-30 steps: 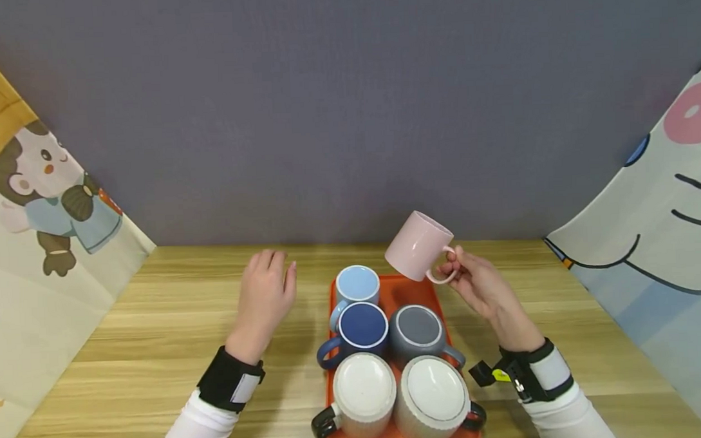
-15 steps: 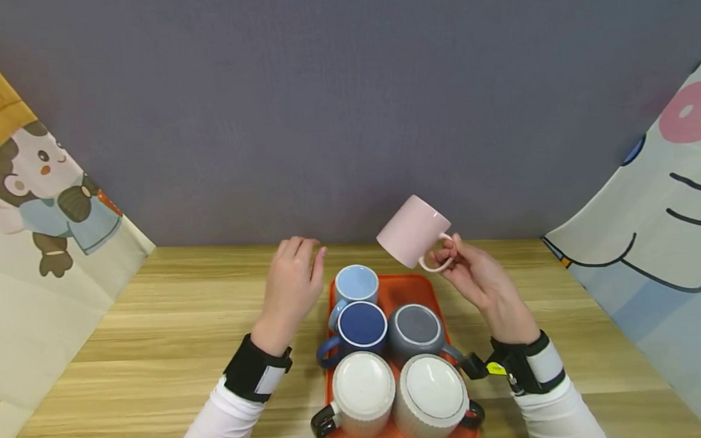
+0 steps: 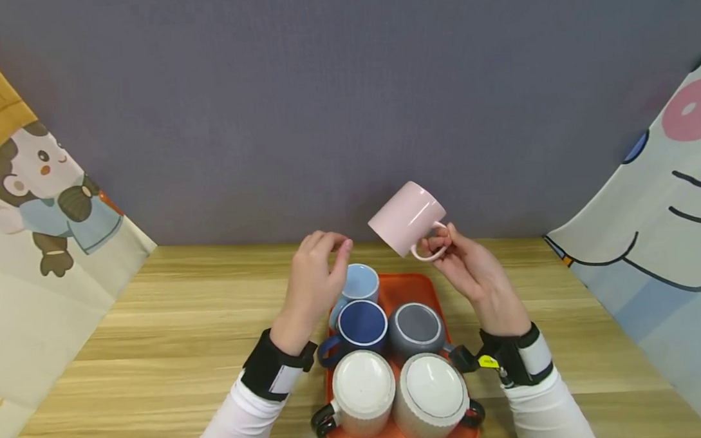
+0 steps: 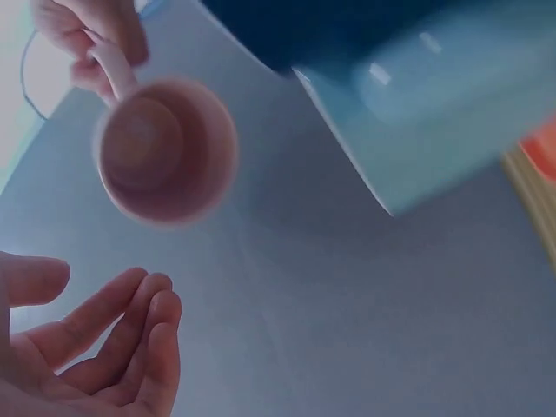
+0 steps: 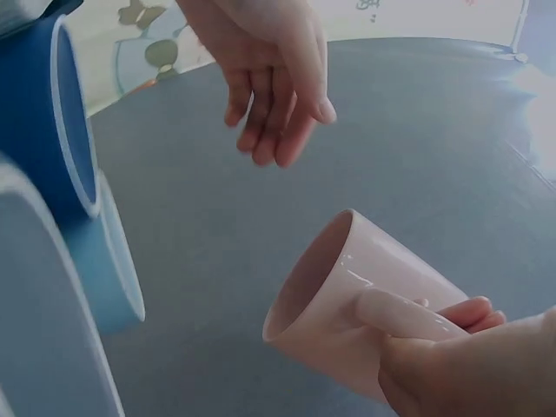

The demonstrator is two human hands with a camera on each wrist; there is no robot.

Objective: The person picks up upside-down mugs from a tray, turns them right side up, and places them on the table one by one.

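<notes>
My right hand (image 3: pixel 477 276) pinches the handle of a pink mug (image 3: pixel 404 218) above the far end of an orange tray (image 3: pixel 400 288). The mug is tilted, and in the left wrist view its open mouth (image 4: pixel 165 152) faces my left hand. That left hand (image 3: pixel 315 285) hovers with loosely bent fingers left of the mug, apart from it and holding nothing. It partly covers a light blue mug (image 3: pixel 363 283) on the tray. In the right wrist view, several right fingers hide behind the handle (image 5: pixel 404 313).
On the tray also stand a dark blue mug (image 3: pixel 362 323), a grey mug (image 3: pixel 418 324) and two whitish ribbed mugs with black handles, one left (image 3: pixel 364 383) and one right (image 3: pixel 434 387), bottoms up. A grey wall (image 3: pixel 266 119) rises behind the wooden table (image 3: pixel 174 328).
My left hand has moved right and slightly away from me, toward the pink mug. My right hand has raised that mug and shifted it a little left, tilting it further.
</notes>
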